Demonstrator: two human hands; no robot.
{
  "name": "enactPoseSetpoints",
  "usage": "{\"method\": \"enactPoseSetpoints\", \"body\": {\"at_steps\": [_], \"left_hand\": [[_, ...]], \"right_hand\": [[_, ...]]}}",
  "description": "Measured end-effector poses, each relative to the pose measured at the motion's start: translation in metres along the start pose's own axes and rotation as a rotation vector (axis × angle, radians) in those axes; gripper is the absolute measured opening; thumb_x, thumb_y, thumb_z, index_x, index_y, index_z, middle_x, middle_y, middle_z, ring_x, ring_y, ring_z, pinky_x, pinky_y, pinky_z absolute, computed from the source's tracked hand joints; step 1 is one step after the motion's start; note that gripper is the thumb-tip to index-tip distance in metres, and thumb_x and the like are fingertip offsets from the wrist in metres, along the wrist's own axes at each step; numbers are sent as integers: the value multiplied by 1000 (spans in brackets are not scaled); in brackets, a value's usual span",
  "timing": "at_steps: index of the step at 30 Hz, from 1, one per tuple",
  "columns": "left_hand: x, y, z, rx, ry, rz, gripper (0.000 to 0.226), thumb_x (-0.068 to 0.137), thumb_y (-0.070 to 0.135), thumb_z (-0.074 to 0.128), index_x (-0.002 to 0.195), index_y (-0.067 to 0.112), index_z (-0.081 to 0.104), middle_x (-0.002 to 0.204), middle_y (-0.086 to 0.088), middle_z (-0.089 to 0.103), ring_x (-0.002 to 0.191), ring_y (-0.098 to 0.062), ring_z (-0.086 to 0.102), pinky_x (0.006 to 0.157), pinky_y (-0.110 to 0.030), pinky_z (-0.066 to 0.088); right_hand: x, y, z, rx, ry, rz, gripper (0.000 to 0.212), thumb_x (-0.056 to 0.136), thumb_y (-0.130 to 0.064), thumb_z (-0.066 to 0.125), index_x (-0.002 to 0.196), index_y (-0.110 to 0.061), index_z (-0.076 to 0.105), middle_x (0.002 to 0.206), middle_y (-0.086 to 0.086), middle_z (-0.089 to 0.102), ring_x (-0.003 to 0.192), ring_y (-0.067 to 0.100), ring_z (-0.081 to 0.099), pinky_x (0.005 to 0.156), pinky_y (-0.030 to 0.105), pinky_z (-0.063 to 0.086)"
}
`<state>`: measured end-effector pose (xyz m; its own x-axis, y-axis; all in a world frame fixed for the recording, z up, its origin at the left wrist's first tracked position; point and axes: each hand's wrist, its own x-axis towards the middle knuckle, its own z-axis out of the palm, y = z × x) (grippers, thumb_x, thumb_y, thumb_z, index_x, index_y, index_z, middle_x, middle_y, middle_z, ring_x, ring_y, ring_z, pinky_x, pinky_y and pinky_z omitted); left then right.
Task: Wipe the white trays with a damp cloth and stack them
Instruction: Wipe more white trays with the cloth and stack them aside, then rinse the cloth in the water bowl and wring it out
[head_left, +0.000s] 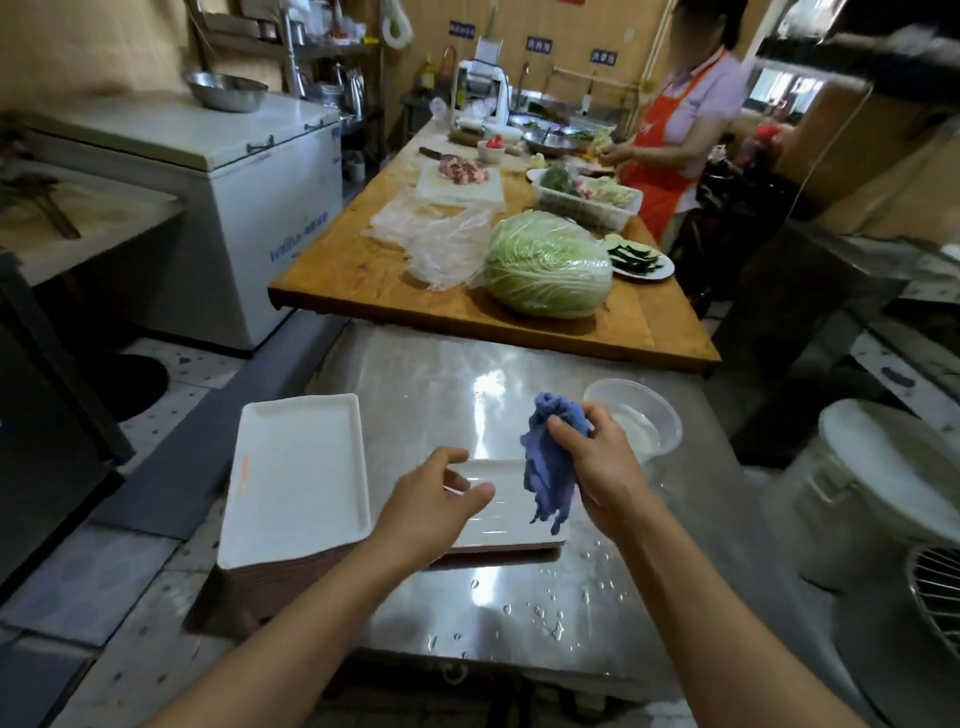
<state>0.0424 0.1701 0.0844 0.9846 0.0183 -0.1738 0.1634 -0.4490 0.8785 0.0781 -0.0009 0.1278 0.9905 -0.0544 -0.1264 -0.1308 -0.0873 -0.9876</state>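
- Steel table (441, 384): wet, droplets along its near edge; bears the trays and a clear bowl (636, 415) at the right.
- Tray stack (298, 478): white, rectangular, rims raised, many deep, at the table's left edge.
- Single tray (493, 514): white, shallow, flat on the table just right of the stack, partly hidden by both hands.
- Cloth (550, 457): blue, crumpled, hanging above the single tray.
- Right hand (597, 462): fingers curled around the cloth's top, raised.
- Left hand (436, 499): fingers loosely spread, hovering over the single tray's left end; contact unclear.

right hand (602, 467) gripping blue cloth (550, 462), white trays (296, 483)
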Motion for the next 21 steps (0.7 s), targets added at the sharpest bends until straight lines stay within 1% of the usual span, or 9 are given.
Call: {"method": "enactPoseSetpoints", "body": {"at_steps": [3,6,9,11,13,15,16,18,21], "left_hand": [[2,25,31,-432,-284,-320,45,91,50,50,127,22,46,108,-3,63,88,-15,68,71,-30,52],[10,39,60,-771,-498,-562,58,89,64,37,126,20,42,114,-17,64,90,-30,70,67,-36,54],[26,53,86,-1106,-635,-683,70,87,69,34,127,13,45,116,-27,63,97,-37,67,67,-41,57],[42,65,101,-1356,-627,-710,72,89,65,36,123,5,55,115,-27,63,93,-37,67,74,-43,59],[60,77,112,-1358,-535,-686,70,90,62,39,101,2,71,99,-20,70,81,-29,68,72,-34,57],[75,92,125,-1272,-483,-656,60,89,55,47,76,4,76,79,-12,71,67,-21,66,61,-27,58],[81,101,133,-1252,-472,-657,50,89,45,53,69,4,75,69,-10,69,58,-18,66,51,-24,55],[93,115,153,-1176,-411,-624,32,90,18,53,66,5,68,51,-6,62,38,-13,57,33,-16,41],[113,128,183,-1015,-215,-445,35,86,-8,42,65,7,67,42,-3,53,28,-7,41,31,-11,28]], "right_hand": [[6,-7,-20,89,22,9,5,93,-12,55,96,-16,53,95,9,64,92,22,63,84,39,50],[16,-9,-38,138,9,0,5,91,-15,57,94,-18,55,91,2,65,86,15,64,78,28,51],[26,-7,-57,35,-14,-55,5,88,-19,62,90,-17,57,91,3,65,89,15,64,81,27,51],[30,-1,-74,-44,-38,-107,9,85,-18,66,85,-13,58,84,4,64,81,9,64,69,20,51],[36,8,-93,-83,-83,-159,13,81,-13,70,76,-10,58,71,1,59,65,2,59,56,13,46],[43,17,-114,-140,-118,-195,21,77,-10,73,67,-15,56,61,-8,52,57,-1,52,54,11,42],[48,22,-125,-166,-133,-200,23,76,-10,74,65,-16,55,60,-7,51,58,0,51,56,13,41],[62,30,-148,-194,-151,-208,22,76,-13,75,69,-10,54,67,3,51,65,8,52,61,22,44],[87,41,-179,-170,-128,-183,22,78,-14,71,69,-15,51,67,3,50,67,11,51,63,26,44]]}}
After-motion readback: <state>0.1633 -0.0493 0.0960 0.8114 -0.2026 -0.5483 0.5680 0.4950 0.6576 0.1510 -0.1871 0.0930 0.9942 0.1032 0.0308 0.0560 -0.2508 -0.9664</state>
